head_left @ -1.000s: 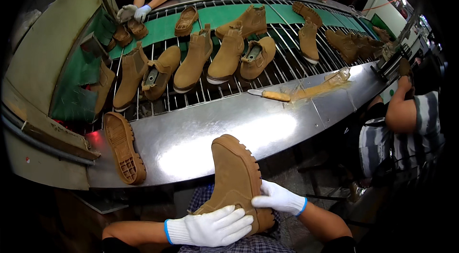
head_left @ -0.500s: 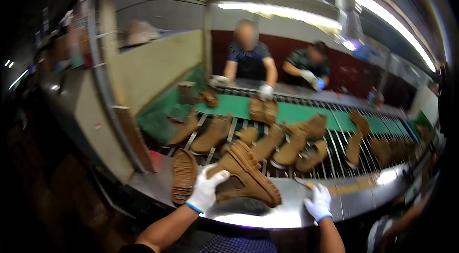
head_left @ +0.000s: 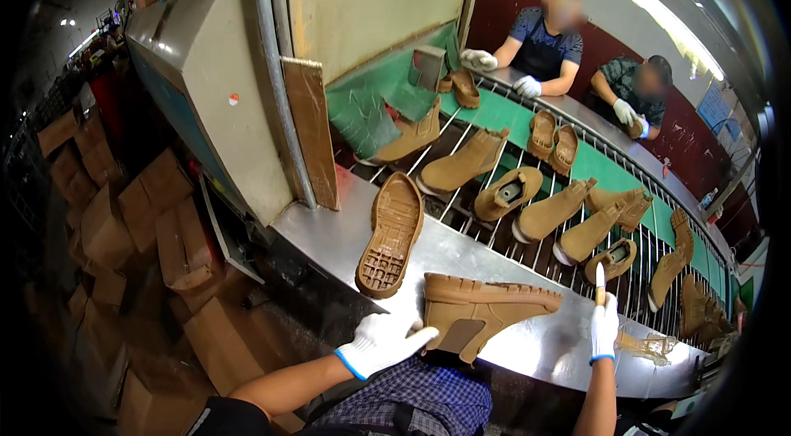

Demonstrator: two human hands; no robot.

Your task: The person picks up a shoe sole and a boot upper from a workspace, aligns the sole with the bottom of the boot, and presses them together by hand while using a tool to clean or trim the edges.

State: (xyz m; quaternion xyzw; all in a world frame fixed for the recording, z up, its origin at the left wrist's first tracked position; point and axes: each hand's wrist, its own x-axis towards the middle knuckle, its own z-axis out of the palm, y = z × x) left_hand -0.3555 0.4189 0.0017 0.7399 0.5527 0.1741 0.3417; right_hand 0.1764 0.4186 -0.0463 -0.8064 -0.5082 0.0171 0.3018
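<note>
The brown boot [head_left: 493, 311] is upside down over the near part of the metal worktop [head_left: 329, 226], with its thick sole facing up and its toe pointing to the right. The left hand [head_left: 386, 344], in a white glove, grips it at the heel side, with the thumb on the shaft. Whether the boot touches the worktop, I cannot tell. The right hand [head_left: 606, 329], also gloved, is closed around the handle of a knife [head_left: 601, 296], whose pale blade stands upward, to the right of the boot and apart from it. A loose sole [head_left: 391, 230] lies on the worktop, to the left of the boot, with its inner grid up. Farther away, other boots [head_left: 549, 212] lie on metal rods, and behind them a pair of soles [head_left: 564, 149] lies beside a green belt [head_left: 507, 113]. At the far side are two co-workers [head_left: 540, 44] in white gloves. Cardboard boxes [head_left: 156, 197] are piled at the left.
</note>
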